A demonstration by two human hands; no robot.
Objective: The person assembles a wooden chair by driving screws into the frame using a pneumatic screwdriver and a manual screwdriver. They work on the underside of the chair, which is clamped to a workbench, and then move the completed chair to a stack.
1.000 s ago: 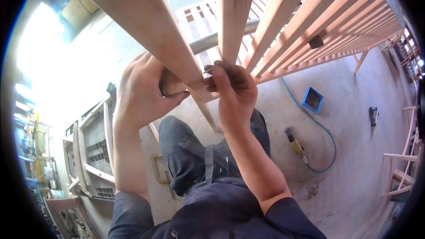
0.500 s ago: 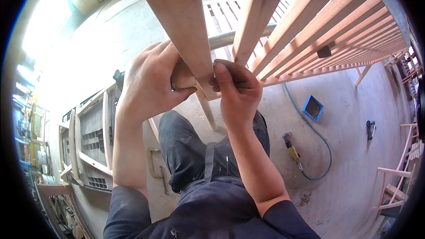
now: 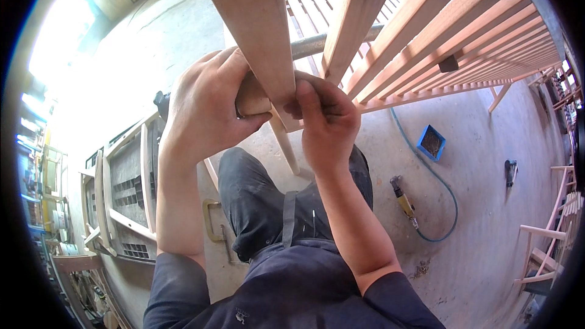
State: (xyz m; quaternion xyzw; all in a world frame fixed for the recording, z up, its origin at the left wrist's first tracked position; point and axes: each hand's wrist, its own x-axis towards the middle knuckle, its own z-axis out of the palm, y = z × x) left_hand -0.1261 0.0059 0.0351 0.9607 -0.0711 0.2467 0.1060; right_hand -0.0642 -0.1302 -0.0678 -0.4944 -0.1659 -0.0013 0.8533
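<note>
A broad wooden post (image 3: 259,30) of a slatted bench comes down toward me, its lower end between my hands. My left hand (image 3: 204,106) is closed round a rounded wooden piece (image 3: 253,102) on the post's left side, thumb underneath. My right hand (image 3: 329,109) is at the post's right edge, fingers curled and thumb pressed in against them. Whatever lies between those fingertips is hidden. A metal clamp bar (image 3: 309,46) runs behind the post, and a row of wooden slats (image 3: 390,42) stretches off to the right.
On the floor to the right lie a yellow air tool (image 3: 403,204) with a green hose (image 3: 454,219), a blue box (image 3: 431,142) of small dark pieces and another black tool (image 3: 510,172). A C-clamp (image 3: 210,222) rests by my left leg. Wooden frames (image 3: 146,176) stand left.
My right thumb and fingers have shifted slightly against the post's edge. The left hand keeps its hold on the rounded piece. The view has moved a little.
</note>
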